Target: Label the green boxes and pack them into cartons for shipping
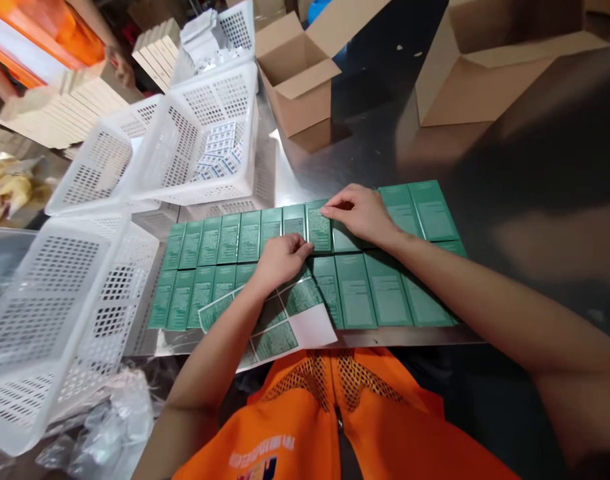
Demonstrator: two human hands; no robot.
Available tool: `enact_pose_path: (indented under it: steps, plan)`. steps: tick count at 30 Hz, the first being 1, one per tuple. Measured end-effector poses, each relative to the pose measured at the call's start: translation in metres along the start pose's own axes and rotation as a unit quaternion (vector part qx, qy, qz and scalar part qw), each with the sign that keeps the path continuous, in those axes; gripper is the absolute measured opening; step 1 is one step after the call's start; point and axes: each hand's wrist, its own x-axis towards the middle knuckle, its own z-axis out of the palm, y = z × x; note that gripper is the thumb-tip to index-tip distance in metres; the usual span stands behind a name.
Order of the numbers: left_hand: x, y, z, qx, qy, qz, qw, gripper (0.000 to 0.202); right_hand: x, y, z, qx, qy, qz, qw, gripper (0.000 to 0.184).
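Observation:
Two rows of flat green boxes [355, 290] lie side by side along the near table edge. My left hand [283, 261] is closed on the upper part of a sheet of green labels [275, 337], which lies tilted over the near row. The sheet shows a bare white patch at its lower right. My right hand [362, 212] pinches at the upper right corner of a green label [319, 227] on a box in the far row. Its curled fingers cover parts of the neighbouring boxes. Boxes left of it show dense print; those to the right show paler panels.
White perforated baskets [257, 133] stand at the left, one holding blue-and-white small packs [219, 150]. Open cardboard cartons [307, 100] [465, 93] stand at the back. Another person's hand [119, 65] is beside stacked cream boxes [79, 100]. Clear plastic bags [117, 417] lie lower left.

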Motion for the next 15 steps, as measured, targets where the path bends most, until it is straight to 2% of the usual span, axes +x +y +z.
enact_pose_path:
  steps: [4,15]
  plan:
    - [0.0013,0.0008,0.0026,0.016,0.009,-0.006,1.000,0.028,0.0021,0.0023,0.0040,-0.052,-0.007,-0.006,0.999,0.007]
    - [0.0043,0.0095,0.0042,0.064,0.004,-0.035,0.997,0.028,-0.0047,0.0022,0.0101,-0.123,-0.010,-0.010,0.992,0.011]
